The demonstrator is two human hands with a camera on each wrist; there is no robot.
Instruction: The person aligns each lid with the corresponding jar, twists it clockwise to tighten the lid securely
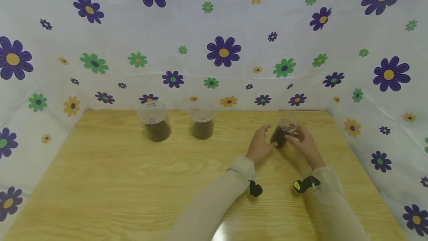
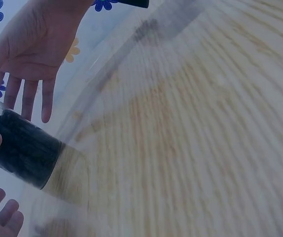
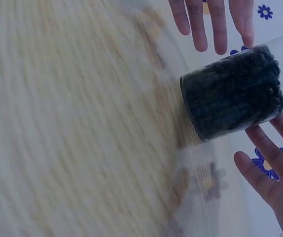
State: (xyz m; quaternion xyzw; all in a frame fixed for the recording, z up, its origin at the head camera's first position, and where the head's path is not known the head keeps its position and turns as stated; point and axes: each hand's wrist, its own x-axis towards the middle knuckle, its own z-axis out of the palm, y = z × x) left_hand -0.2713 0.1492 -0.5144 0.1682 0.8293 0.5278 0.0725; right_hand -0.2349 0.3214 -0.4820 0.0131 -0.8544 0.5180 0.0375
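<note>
A clear jar partly filled with dark beans [image 3: 232, 94] stands towards the right of the table in the head view. My right hand [image 1: 305, 145] holds its upper part between thumb and fingers, some of them seen through the clear wall in the right wrist view. On the other side is my left hand [image 1: 260, 146], fingers spread and thumb at the jar's lower side; its remaining fingers [image 3: 195, 24] hang straight, apart from the jar. Whether the jar's base touches the table cannot be told.
Two more clear jars with dark contents stand farther left, one a wider jar [image 1: 158, 131], the other a jar [image 1: 202, 129] near the middle back. The wooden table [image 1: 133, 185] is bordered by a flower-patterned cloth [image 1: 190, 18] at the back and sides.
</note>
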